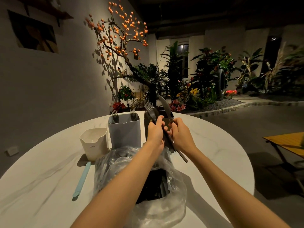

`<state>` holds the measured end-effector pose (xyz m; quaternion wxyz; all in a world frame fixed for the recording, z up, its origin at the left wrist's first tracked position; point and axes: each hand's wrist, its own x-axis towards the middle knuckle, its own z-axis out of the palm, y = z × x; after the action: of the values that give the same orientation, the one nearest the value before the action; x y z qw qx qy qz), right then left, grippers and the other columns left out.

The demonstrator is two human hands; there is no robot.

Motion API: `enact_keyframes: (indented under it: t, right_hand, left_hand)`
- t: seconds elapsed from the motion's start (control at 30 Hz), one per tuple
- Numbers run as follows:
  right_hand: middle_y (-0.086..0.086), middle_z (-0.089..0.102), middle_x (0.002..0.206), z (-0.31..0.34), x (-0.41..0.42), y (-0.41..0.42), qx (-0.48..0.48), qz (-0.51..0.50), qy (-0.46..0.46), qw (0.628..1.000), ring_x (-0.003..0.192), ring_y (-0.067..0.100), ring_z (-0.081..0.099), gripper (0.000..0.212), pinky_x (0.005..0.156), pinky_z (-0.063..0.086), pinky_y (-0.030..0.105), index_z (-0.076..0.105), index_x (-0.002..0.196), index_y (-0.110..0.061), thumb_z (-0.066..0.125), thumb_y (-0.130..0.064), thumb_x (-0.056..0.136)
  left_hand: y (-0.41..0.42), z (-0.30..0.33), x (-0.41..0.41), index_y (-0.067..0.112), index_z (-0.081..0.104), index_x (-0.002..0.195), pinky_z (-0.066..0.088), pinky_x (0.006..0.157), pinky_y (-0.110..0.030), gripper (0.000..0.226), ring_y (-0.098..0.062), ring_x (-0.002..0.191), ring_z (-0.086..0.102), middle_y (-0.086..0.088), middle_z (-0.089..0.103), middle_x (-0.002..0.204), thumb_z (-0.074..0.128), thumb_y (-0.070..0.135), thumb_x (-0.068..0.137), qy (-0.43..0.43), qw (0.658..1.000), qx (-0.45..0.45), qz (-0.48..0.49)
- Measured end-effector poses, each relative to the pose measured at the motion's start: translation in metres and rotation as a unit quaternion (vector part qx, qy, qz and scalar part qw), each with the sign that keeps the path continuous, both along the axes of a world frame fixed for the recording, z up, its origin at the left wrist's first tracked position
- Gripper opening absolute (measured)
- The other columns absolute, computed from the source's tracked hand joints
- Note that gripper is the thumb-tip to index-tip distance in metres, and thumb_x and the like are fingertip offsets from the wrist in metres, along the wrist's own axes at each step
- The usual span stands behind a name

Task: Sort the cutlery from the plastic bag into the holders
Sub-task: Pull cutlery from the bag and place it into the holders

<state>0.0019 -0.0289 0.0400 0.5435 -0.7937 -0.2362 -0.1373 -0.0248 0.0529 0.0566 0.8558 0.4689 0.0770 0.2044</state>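
My left hand (pixel 155 130) grips a bundle of dark cutlery (pixel 152 111), forks and a spoon pointing up. My right hand (pixel 178 131) pinches a knife (pixel 165 105) from that bundle, blade up. Both hands hover above the clear plastic bag (pixel 166 209), which lies on the table with more dark cutlery inside. Behind the hands stand three holders: a cream one (pixel 94 143) at the left, a grey-blue one (pixel 125 130) with two forks (pixel 115 114) in it, and a dark one (pixel 147 119) mostly hidden by my hands.
The round white marble table (pixel 41 186) carries a light-blue utensil (pixel 83 180) lying left of the bag. A wooden folding table (pixel 287 142) stands at the right. Plants and a wall lie beyond the table's far edge.
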Motion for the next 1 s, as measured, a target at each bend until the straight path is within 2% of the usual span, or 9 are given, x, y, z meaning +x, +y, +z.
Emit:
enact_keyframes:
  t: [0.07,0.27,0.43,0.5,0.6,0.73,0.8,0.9,1.0]
  right_hand:
    - [-0.002,0.052,0.08,-0.003,0.004,-0.007,0.001,-0.009,0.012,1.0,0.067,0.008,0.047,0.018,0.054,0.034,0.019,0.046,0.103,-0.012,0.029,-0.017,0.105]
    - [0.006,0.053,0.081,-0.029,0.025,-0.016,0.032,-0.028,0.086,0.995,0.07,0.018,0.047,0.021,0.063,0.039,0.035,0.048,0.099,-0.01,0.03,-0.02,0.102]
    - [0.002,0.051,0.083,-0.042,0.026,-0.022,0.05,-0.025,0.075,0.996,0.069,0.012,0.047,0.023,0.06,0.038,0.025,0.044,0.104,-0.009,0.027,-0.024,0.105]
    - [0.0,0.051,0.083,-0.046,0.024,-0.023,0.07,-0.02,0.061,0.996,0.07,0.011,0.048,0.022,0.061,0.039,0.023,0.043,0.105,-0.009,0.027,-0.025,0.105]
    - [-0.002,0.054,0.086,-0.053,0.023,-0.022,0.093,-0.02,0.058,0.994,0.076,0.009,0.053,0.02,0.065,0.042,0.022,0.043,0.106,-0.011,0.026,-0.023,0.106]
    - [0.0,0.056,0.09,-0.061,0.024,-0.023,0.094,-0.022,0.063,0.993,0.077,0.008,0.055,0.02,0.065,0.044,0.019,0.043,0.11,-0.011,0.027,-0.021,0.106]
    - [0.002,0.053,0.089,-0.064,0.025,-0.024,0.088,-0.018,0.075,0.993,0.071,0.009,0.052,0.019,0.06,0.041,0.019,0.042,0.11,-0.009,0.027,-0.02,0.106]
    - [0.005,0.055,0.092,-0.067,0.028,-0.023,0.078,-0.022,0.093,0.992,0.077,0.014,0.053,0.019,0.064,0.045,0.021,0.044,0.109,-0.008,0.029,-0.019,0.105]
    - [0.005,0.056,0.089,-0.064,0.028,-0.021,0.078,-0.029,0.092,0.992,0.079,0.016,0.055,0.019,0.069,0.047,0.023,0.05,0.104,-0.008,0.034,-0.019,0.104]
  left_hand:
    - [-0.007,0.001,0.004,0.015,0.056,0.103,0.036,0.052,-0.023,0.015,-0.007,0.054,0.039,0.002,0.044,0.069,0.042,0.022,0.103,-0.014,0.999,0.035,0.008]
    - [-0.021,-0.015,0.013,0.016,0.055,0.11,0.038,0.059,-0.022,0.016,-0.008,0.06,0.039,0.002,0.043,0.068,0.041,0.02,0.104,-0.053,0.974,0.221,0.009]
    - [-0.032,-0.033,0.013,0.03,0.053,0.108,0.046,0.067,-0.012,0.017,-0.001,0.073,0.054,0.007,0.056,0.084,0.042,0.019,0.103,-0.079,0.947,0.312,-0.013]
    - [-0.034,-0.035,0.013,0.028,0.051,0.116,0.046,0.074,-0.01,0.018,0.002,0.089,0.058,0.01,0.06,0.097,0.042,0.018,0.103,-0.082,0.94,0.33,-0.019]
    - [-0.037,-0.038,0.012,0.02,0.043,0.13,0.045,0.075,-0.004,0.028,0.005,0.095,0.055,0.013,0.057,0.1,0.043,0.016,0.103,-0.072,0.931,0.356,-0.018]
    - [-0.034,-0.059,0.015,0.017,0.048,0.123,0.05,0.095,-0.023,0.021,-0.005,0.101,0.059,0.004,0.062,0.107,0.045,0.019,0.102,-0.028,0.932,0.36,-0.017]
    - [-0.032,-0.066,0.014,0.015,0.053,0.118,0.051,0.087,-0.02,0.019,-0.006,0.095,0.06,0.002,0.063,0.101,0.045,0.022,0.102,-0.001,0.934,0.357,-0.006]
    - [-0.03,-0.066,0.012,0.009,0.053,0.112,0.047,0.065,-0.008,0.019,-0.005,0.082,0.058,0.005,0.058,0.087,0.044,0.022,0.103,0.029,0.938,0.344,0.0]
    - [-0.028,-0.063,0.013,0.012,0.048,0.1,0.044,0.062,-0.008,0.015,-0.007,0.079,0.055,0.003,0.053,0.081,0.04,0.025,0.104,0.051,0.938,0.342,-0.005]
